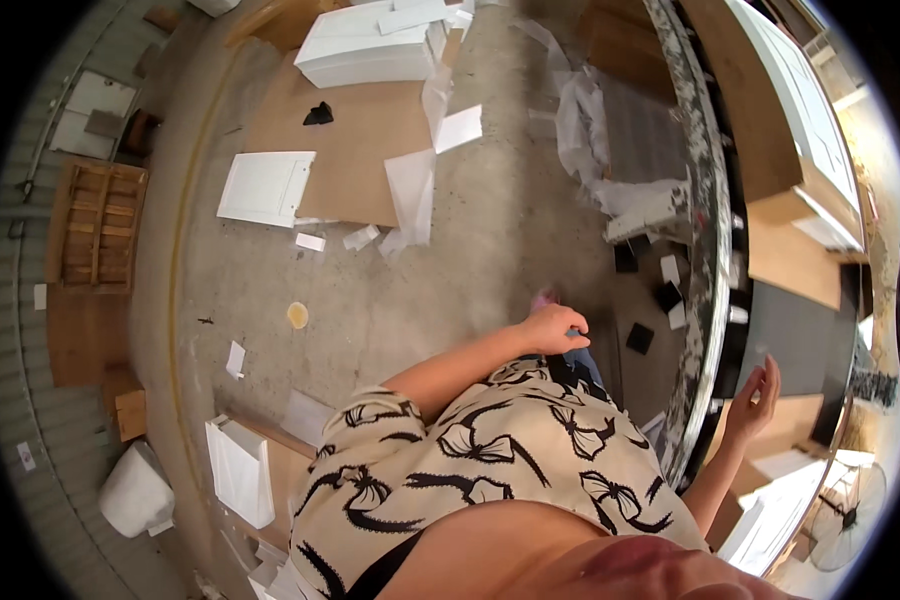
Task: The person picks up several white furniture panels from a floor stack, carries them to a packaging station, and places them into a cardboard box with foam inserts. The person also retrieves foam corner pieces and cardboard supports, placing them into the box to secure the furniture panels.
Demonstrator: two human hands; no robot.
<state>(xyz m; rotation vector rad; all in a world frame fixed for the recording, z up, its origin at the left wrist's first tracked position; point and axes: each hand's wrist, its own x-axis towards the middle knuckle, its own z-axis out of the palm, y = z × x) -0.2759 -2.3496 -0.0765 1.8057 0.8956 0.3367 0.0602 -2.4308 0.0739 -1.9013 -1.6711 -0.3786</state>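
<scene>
My left hand (556,329) is in front of my waist, its fingers curled in. Whatever it may hold is hidden. My right hand (755,400) is raised past the worn metal rail (708,330), with its fingers stretched and nothing seen between them. Nearest to it is a dark grey flat surface (785,335), like a conveyor belt. Further along lies a cardboard piece (792,250) with a long white panel (805,95) beyond it. On my near side, another white panel (775,520) lies by more cardboard.
A flat cardboard sheet (360,150) lies on the concrete floor under a stack of white panels (370,45). A white panel (260,187) rests at its edge. Plastic film (580,120) and black pieces (640,338) lie near the rail. A fan (850,517) stands beyond it; a wooden pallet (98,225) leans at the left wall.
</scene>
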